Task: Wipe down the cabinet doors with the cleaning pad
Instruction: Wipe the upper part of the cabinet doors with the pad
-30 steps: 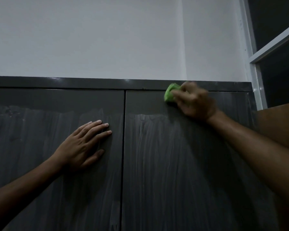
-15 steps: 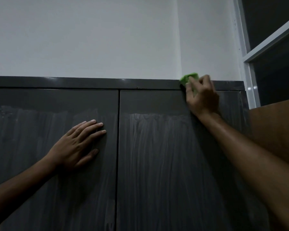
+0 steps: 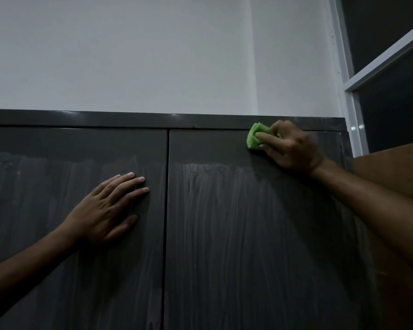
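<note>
Head view, cleaning pad (image 3: 254, 136): pinched against the top of the right cabinet door (image 3: 248, 234).
Right hand (image 3: 290, 148): fingers curled round the pad.
Left hand (image 3: 105, 210): laid flat, fingers straight, on the left cabinet door (image 3: 45, 186).
Handling: judged soft, light, compressible; best held by its edges.

Dim room; pale wall (image 3: 129, 55); white-framed window (image 3: 351, 96) at right.
</note>
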`<action>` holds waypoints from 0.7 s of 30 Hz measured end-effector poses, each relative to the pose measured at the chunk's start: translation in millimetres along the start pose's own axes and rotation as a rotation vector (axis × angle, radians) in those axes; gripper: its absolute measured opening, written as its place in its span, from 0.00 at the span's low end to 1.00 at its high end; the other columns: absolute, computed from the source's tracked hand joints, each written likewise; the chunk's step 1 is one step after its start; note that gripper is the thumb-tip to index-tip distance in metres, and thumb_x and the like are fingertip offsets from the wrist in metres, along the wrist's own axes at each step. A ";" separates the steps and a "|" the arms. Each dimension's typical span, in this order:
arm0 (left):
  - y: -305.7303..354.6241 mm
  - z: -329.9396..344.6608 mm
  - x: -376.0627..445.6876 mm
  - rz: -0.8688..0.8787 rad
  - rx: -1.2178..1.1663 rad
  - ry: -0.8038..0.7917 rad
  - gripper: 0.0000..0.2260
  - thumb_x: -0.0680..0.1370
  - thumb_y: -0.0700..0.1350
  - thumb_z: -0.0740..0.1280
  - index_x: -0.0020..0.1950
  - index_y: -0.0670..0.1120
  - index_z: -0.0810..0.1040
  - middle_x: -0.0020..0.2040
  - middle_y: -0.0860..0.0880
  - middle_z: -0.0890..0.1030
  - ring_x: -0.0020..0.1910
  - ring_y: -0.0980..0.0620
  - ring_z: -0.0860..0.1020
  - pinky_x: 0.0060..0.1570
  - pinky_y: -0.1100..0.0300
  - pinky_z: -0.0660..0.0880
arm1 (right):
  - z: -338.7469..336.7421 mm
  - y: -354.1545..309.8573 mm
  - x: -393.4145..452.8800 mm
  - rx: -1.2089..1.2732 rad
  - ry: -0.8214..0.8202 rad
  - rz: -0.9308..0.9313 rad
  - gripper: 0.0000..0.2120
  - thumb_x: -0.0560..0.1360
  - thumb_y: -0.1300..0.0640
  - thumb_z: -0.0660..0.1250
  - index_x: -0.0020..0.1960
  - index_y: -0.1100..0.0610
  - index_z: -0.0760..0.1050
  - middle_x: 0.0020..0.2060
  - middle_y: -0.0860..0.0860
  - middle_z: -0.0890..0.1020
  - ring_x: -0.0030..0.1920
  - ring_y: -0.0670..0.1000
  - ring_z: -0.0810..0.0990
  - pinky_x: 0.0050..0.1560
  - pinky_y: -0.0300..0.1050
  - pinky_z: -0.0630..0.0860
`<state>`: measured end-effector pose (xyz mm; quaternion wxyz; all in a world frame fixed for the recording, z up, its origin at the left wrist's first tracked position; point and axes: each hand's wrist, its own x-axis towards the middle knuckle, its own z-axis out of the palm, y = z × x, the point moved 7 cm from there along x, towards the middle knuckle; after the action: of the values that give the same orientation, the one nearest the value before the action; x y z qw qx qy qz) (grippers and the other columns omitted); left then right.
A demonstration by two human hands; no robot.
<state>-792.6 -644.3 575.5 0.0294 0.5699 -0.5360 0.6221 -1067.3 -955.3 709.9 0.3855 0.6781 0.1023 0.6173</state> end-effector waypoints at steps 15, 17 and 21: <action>4.5 -6.6 3.0 0.001 -0.025 0.021 0.29 0.82 0.58 0.58 0.80 0.46 0.66 0.80 0.42 0.67 0.81 0.42 0.61 0.79 0.43 0.57 | -21.0 77.3 -43.4 -0.113 0.087 0.903 0.17 0.85 0.48 0.57 0.67 0.57 0.74 0.56 0.61 0.73 0.52 0.60 0.75 0.45 0.54 0.78; 3.7 -6.7 2.7 0.003 -0.026 0.022 0.29 0.82 0.58 0.58 0.80 0.46 0.66 0.80 0.41 0.67 0.81 0.42 0.61 0.80 0.44 0.57 | -14.8 60.4 -35.4 -0.101 0.083 0.829 0.17 0.85 0.49 0.57 0.66 0.57 0.74 0.56 0.61 0.73 0.52 0.60 0.75 0.43 0.53 0.77; 1.9 -4.8 0.8 0.003 -0.020 0.017 0.29 0.83 0.59 0.57 0.81 0.47 0.65 0.81 0.42 0.66 0.82 0.42 0.61 0.81 0.46 0.55 | -4.2 36.0 -42.5 -0.041 -0.043 0.198 0.18 0.83 0.52 0.60 0.69 0.59 0.75 0.50 0.61 0.74 0.46 0.59 0.73 0.38 0.48 0.74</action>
<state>-797.4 -642.2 575.9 0.0388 0.5633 -0.5429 0.6216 -1092.5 -1004.3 700.8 0.3386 0.6898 0.0138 0.6398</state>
